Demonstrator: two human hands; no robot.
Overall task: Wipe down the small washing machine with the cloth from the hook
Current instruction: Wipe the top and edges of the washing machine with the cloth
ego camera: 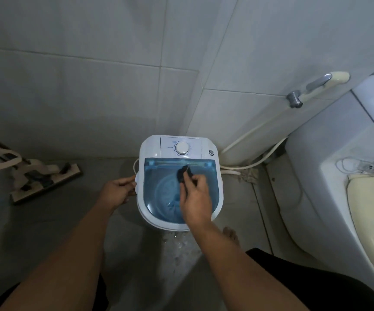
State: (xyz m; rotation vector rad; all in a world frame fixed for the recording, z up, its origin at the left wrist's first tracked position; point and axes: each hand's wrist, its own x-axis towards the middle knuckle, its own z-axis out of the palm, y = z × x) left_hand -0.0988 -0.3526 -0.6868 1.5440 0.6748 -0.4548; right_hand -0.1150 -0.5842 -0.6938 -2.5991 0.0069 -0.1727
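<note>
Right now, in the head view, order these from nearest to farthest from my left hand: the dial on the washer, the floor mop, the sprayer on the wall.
From the left hand, gripping the washer's left edge:
1. Dial, up and to the right, on the washer's control panel.
2. Floor mop, to the left, lying on the floor.
3. Sprayer, far right, high on the tiled wall.

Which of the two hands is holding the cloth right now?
The right hand, over the translucent blue lid of the small white washing machine, grips the dark cloth. The left hand only holds the machine's left side.

We see a white washing machine (213,142) with a translucent blue lid (159,189), a dark cloth (182,172) upon it, and pale grey wall tiles (91,86) behind.
</note>
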